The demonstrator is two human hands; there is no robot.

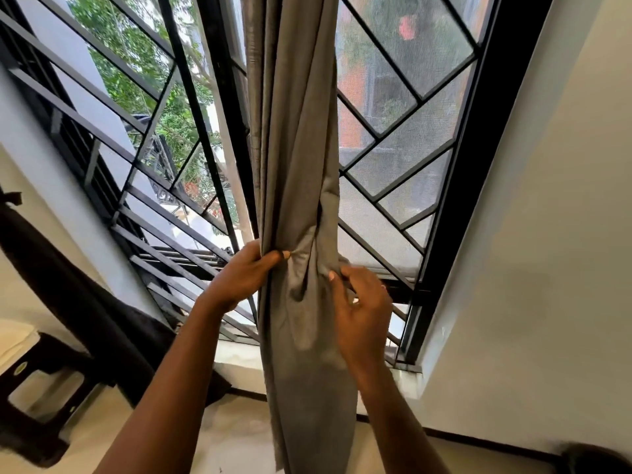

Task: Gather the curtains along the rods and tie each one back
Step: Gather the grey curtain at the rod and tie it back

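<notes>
A grey curtain [297, 138] hangs gathered into a narrow bunch in front of the window, reaching down past the sill to the floor. My left hand [244, 273] grips the bunch from its left side, thumb across the front folds. My right hand [362, 311] pinches the cloth on the right edge at about the same height, where the fabric is twisted and creased. A dark curtain [78, 295] hangs tied back at the far left. The rod is out of view.
Behind the curtain stands a black-framed window with a metal grille [164, 138] on the left and a mesh screen [403, 138] on the right. A cream wall [547, 268] rises at the right. A dark stool [41, 388] stands at lower left on the pale floor.
</notes>
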